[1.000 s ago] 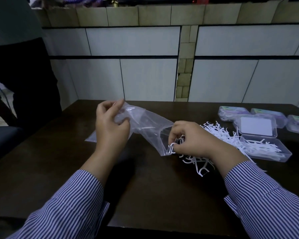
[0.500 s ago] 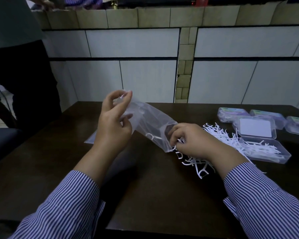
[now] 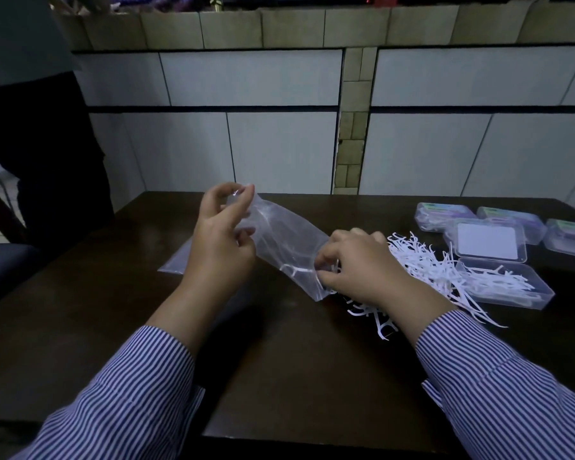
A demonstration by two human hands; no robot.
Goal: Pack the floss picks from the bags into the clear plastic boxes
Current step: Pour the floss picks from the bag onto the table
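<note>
Here the open box (image 3: 505, 283) serves as the landmark, and everything is told from it, beginning farthest to its left. Well to the left of the box, the left hand (image 3: 223, 240) is raised above the counter (image 3: 113, 327), and its grip is closed in a pinch on the sealed end of the clear bag (image 3: 279, 240); the end appears to be held high so that the bag slopes down toward the box and whatever remains inside slides to the mouth. A single floss pick (image 3: 294, 268) is seen through the plastic near that lower mouth. A second flat bag (image 3: 173, 265) lies on the counter behind the left wrist.

Nearer the box, the right hand (image 3: 362, 270) is set at the bag's mouth, with its fingers curled on the plastic edge, seemingly to hold the opening wide and draw the last pick out. Between this hand and the box, a loose heap of floss picks (image 3: 419, 263) is spread on the counter, touching the box's left wall, probably tipped there for easy gathering. Inside the box some picks already lie flat. Its hinged lid (image 3: 487, 240) is laid open just behind it, and three closed boxes (image 3: 445, 215) are lined up farther back, apparently filled.
</note>
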